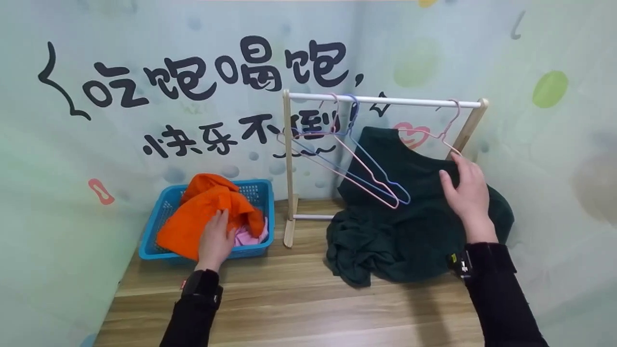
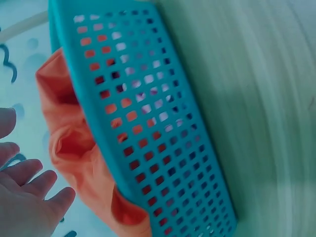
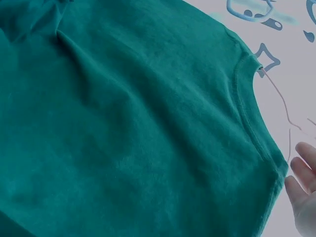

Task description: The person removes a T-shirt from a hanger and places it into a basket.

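Head view: the shirt (image 1: pixel 414 231) hangs at the right end of the rack (image 1: pixel 405 100); beside it the right hand (image 1: pixel 470 195), fingers parted, holds nothing. Left of the rack, the left hand (image 1: pixel 215 241), fingers relaxed, is at the cloth (image 1: pixel 185 231), gripping nothing. Hanging seems nearly done; next likely needs a grip on the cloth.

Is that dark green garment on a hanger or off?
On. The dark green garment has a pink hanger across its neck opening, and that hanger's hook sits over the white rail.

Head: above, facing forward-down.
Left wrist: close, basket (image 2: pixel 140 121) beside my hand (image 2: pixel 27 202).
Right wrist: close, garment (image 3: pixel 148 118) alongside; head shares both.
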`<state>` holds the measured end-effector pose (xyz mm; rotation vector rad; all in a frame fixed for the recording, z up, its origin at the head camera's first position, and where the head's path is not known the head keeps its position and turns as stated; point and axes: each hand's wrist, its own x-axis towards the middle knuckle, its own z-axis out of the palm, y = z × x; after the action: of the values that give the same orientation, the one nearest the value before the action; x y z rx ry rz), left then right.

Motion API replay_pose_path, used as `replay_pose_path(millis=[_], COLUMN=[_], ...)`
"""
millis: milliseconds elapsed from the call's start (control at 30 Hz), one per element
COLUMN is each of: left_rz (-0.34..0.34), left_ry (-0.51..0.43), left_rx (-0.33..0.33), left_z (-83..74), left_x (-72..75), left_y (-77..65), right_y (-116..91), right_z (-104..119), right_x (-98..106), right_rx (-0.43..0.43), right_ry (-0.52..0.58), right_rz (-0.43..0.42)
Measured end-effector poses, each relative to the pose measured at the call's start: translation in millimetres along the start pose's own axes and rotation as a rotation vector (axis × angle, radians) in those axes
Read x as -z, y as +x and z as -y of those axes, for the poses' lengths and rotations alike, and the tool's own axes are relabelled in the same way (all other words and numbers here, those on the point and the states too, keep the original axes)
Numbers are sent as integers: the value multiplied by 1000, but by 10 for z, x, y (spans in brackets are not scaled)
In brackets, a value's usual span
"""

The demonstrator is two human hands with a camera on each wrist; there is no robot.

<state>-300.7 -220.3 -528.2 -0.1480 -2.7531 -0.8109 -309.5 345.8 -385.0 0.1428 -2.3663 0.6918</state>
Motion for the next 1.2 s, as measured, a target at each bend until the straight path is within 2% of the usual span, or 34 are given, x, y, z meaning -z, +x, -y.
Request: replay_pose_path(millis=[233,500,733,933,1067,1200], left_rz=[6,-12,20,49,55,43], left_ry=[57,135,132,120,101,106], left_rx=[-46,-131,-201,-237,-269,-304], left_z=[-15,-67,-192,-287,-333,-362], left_x=[-180,-295,-422,-503,-563,-617], left_y=[-164,-311,-403,-471,-517,-547], right_y=[131,304,498,654,734,793], right_z=[-33,-18,94,172,227,295], right_x=[-79,-60,-52,-30,20,87], right_rx=[-14,-75,-142,-252,-356,-423], right_ry=[-38,-86,-89,0,91,173], right_rz=[-16,82,167,250,303,322])
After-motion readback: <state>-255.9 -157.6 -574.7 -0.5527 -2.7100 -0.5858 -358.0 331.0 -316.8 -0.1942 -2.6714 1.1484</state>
